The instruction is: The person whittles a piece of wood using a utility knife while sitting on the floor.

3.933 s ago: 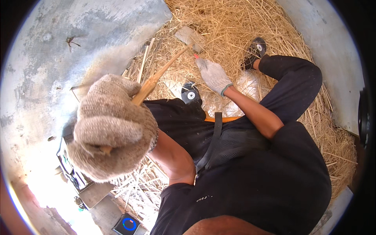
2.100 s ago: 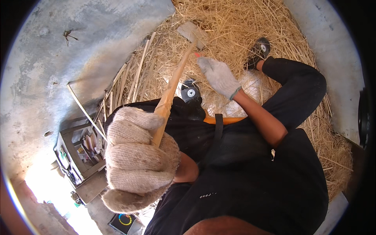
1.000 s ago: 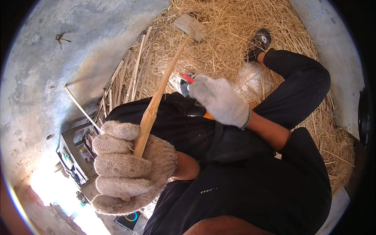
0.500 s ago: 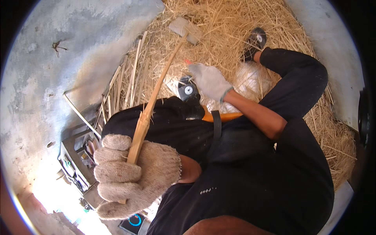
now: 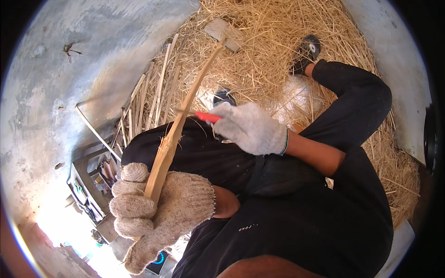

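Observation:
A long split bamboo strip (image 5: 174,132) slants up and away from my left hand (image 5: 160,211), which wears a beige knitted glove with its fingers wrapped round the thick lower end. The strip narrows towards its far tip, and fine splinters stick out near its middle. In a paler glove, my right hand (image 5: 250,127) is closed on a small red-handled knife (image 5: 207,116). Its thin blade lies at the strip, a little above the middle; I cannot tell how deep it sits. The fingers hide part of the handle.
Straw-like shavings (image 5: 264,55) cover the floor ahead, with a grey block (image 5: 223,33) among them. Several long strips (image 5: 162,83) lean by the left wall (image 5: 92,55). My black-clad legs (image 5: 357,97) are spread. A shelf of small items (image 5: 92,190) stands at the left.
My right hand has come back towards me along the strip, and the red knife handle now shows clearly. The left hand keeps its hold, with the strip turned slightly.

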A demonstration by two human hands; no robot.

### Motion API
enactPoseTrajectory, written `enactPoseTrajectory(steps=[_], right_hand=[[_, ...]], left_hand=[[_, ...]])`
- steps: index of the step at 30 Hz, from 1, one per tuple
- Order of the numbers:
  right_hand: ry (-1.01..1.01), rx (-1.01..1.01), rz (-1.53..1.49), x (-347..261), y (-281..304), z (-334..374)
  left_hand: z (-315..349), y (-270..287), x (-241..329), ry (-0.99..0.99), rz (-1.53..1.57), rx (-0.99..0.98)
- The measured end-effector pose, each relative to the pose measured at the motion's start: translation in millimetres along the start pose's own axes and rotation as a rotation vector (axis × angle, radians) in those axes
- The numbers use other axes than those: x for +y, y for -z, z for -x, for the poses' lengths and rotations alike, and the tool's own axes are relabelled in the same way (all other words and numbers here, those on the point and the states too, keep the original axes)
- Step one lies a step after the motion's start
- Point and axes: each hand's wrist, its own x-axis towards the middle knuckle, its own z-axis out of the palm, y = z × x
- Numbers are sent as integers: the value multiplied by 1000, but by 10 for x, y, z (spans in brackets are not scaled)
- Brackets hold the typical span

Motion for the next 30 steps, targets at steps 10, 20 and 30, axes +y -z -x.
enactPoseTrajectory(steps=[10,20,30], right_hand=[[-250,199,431,950,-120,-424],[-530,224,439,1623,375,-436],[-373,367,28,711,413,14]], left_hand=[[17,-15,-17,16,7,-10],[11,-53,-1,29,50,-6],[-284,-384,24,44,-95,263]])
